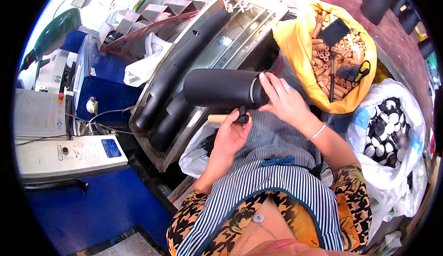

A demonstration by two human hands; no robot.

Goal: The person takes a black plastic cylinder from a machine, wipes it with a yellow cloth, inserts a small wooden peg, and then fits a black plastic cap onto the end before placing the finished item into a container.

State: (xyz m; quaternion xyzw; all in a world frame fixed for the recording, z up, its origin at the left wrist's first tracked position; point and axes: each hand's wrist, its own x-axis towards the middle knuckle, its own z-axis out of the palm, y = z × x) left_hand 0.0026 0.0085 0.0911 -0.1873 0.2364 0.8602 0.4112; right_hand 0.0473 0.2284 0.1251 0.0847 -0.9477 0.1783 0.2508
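Right now, in the head view, the black bottle (219, 88) lies on its side in front of the person. The right hand (288, 101) curls around its right end, fingers over the top, near a pale ring. The left hand (232, 138) is just below that end, pinching a small black cap (242, 116). A tan stick (217, 118) pokes out to the left from the same fingers. I can't tell if the cap touches the bottle.

Two long black pads (184, 64) sit past the bottle, to its left. A yellow sack (295, 39) of wood bits (348, 48) is to its right, farther off.

The bottle looks hard and smooth, so it may slip or get scratched. It is probably light if it is hollow. A good hold would be around its round side, with soft fingers. The cap looks stiff and small, best for fingertips.
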